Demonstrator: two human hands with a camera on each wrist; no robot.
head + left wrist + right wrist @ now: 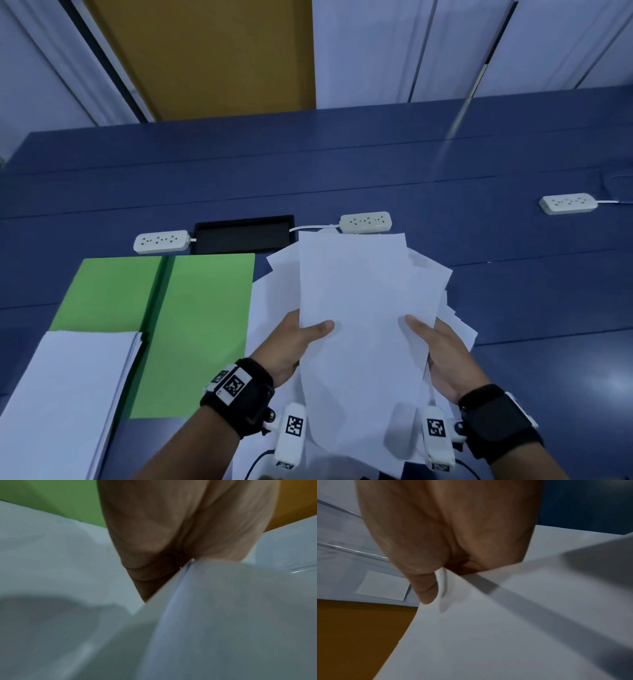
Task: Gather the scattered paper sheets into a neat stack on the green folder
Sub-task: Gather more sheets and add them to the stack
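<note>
Seen from the head camera, a person stood over a dark blue table (pixel 376 164) and held a loose bundle of white paper sheets (pixel 363 308) raised in both hands, near the middle of the view. The left hand (pixel 291 342) gripped the bundle's left edge, thumb laid across the top sheet and fingers hidden behind the paper. The right hand (pixel 442 353) gripped the right edge in the same way, thumb on top. The sheets were not squared up: corners fanned out behind the front sheet toward twelve and three o'clock, and more paper showed beneath the wrists at six o'clock. At nine o'clock from the bundle, just beside it, lay the green folder (pixel 205 308), opened flat on the table. A second, tidier stack of white paper (pixel 68 387) covered the folder's near-left part, at about eight o'clock. Beyond the folder, at eleven o'clock, sat a black rectangular tray (pixel 243 234), with a white power strip (pixel 161 241) to its left and another (pixel 365 222) to its right, just behind the bundle's top edge. A third strip (pixel 568 203) lay well apart at two o'clock. Each wrist wore a black strap with a white camera unit. The left wrist view showed the palm (pixel 171 527) closed on the paper's edge (pixel 223 615), blurred, with green behind. The right wrist view showed the thumb (pixel 424 585) pressed on the sheets (pixel 505 628).
</note>
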